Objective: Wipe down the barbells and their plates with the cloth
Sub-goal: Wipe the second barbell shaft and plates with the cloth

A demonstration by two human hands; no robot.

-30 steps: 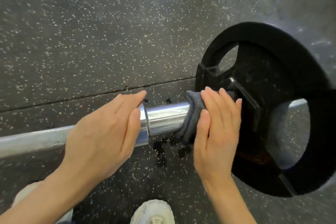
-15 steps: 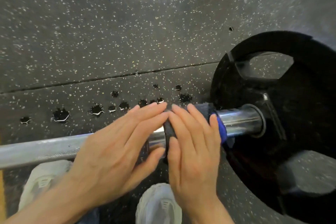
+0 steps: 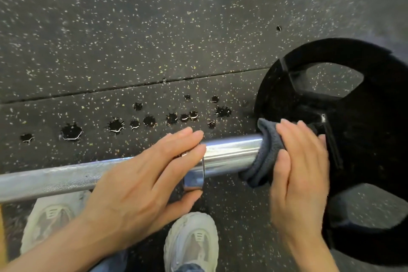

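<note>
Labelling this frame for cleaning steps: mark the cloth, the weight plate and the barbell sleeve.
cloth (image 3: 263, 159), head view, on the grey folds wrapped round the bar
weight plate (image 3: 364, 139), head view, on its black face near the hub
barbell sleeve (image 3: 229, 154), head view, on the shiny bare stretch between the hands

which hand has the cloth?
The right hand: it presses the grey cloth around the chrome sleeve, next to the black plate. The left hand rests bare on the bar's collar.
</note>
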